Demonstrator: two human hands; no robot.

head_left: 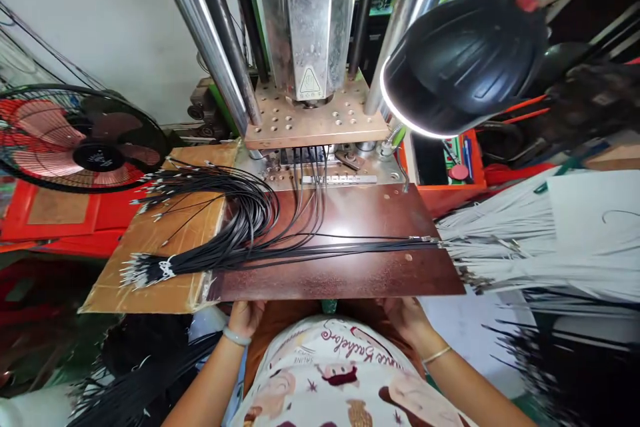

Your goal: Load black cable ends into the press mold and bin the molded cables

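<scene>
My left hand [247, 317] is at the front edge of the brown work board [350, 280], with its fingers mostly hidden under the edge. Under the same edge, further right, is my right hand [406, 320], its fingers also largely out of sight. What either hand touches there cannot be made out. On the board lies a bundle of black cables [200, 257], tied with a white tie near its silvery ends. Several black cables [315, 203] run from the board into a press [310, 123], beneath its drilled copper-coloured plate. A slotted metal strip [340, 179] lies before the press.
A fan [100, 153] stands at the left. A black lamp [465, 67] overhangs the right side. White cables [500, 233] with metal ends lie right of the board. More black cables [150, 373] hang lower left. Cardboard [145, 253] covers the board's left part.
</scene>
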